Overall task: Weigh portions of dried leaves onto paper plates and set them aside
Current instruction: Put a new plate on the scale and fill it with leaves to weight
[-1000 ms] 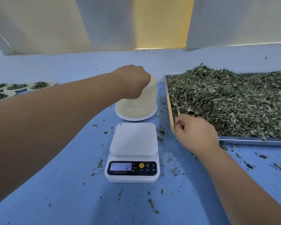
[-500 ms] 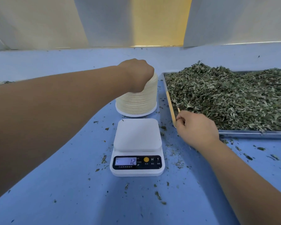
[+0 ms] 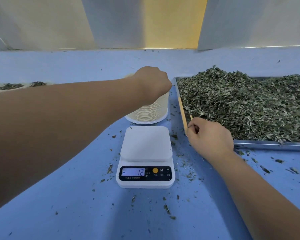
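Note:
A white digital scale (image 3: pixel 145 144) sits in the middle of the blue table with a bare platform; its display reads 12 with a dash before it. Behind it stands a tall stack of paper plates (image 3: pixel 151 111). My left hand (image 3: pixel 152 84) reaches over the top of the stack with curled fingers; what the fingertips touch is hidden. On the right, a metal tray (image 3: pixel 267 144) holds a heap of dried leaves (image 3: pixel 241 104). At the tray's near left corner my right hand (image 3: pixel 210 135) holds a thin wooden stick (image 3: pixel 191 116).
Filled paper plates (image 3: pixel 10 86) line the far left edge of the table. Loose leaf crumbs (image 3: pixel 166 208) are scattered over the blue surface around the scale. A pale wall with a yellow panel closes off the back.
The view has shifted slightly. My left hand stays on top of the plate stack and my right hand stays at the tray corner.

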The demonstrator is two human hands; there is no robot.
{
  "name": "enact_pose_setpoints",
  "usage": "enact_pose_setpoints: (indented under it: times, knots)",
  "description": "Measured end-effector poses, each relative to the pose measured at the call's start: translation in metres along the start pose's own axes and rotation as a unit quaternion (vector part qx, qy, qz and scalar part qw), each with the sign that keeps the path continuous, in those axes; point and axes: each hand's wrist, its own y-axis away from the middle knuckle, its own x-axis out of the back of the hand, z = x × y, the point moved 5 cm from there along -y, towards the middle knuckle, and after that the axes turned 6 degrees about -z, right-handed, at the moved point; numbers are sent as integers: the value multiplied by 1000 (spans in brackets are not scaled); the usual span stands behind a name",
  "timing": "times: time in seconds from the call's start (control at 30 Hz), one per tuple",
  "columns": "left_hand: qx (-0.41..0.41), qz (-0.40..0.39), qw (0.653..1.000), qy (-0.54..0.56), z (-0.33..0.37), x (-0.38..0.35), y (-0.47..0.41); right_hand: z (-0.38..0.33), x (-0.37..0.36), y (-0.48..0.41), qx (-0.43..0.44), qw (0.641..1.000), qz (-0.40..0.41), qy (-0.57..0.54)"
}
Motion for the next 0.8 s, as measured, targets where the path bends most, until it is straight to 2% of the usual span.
enact_pose_setpoints:
  times: [0.17, 0.33, 0.43, 0.63, 0.8]
  knots:
    - [36, 73, 997, 3, -5, 3, 1, 2, 8, 3, -8, 994, 89, -63]
    - [142, 128, 974, 125, -20, -5, 17, 1, 11, 4, -4, 990, 103, -96]
    - [171, 174, 960, 139, -24, -13, 30, 2, 9, 4, -5, 990, 104, -97]
    - [222, 259, 900, 272, -47, -29, 54, 6, 9, 4, -32, 986, 104, -125]
    - [198, 331, 852, 354, -37, -50, 86, 1, 10, 5, -21, 989, 95, -108]
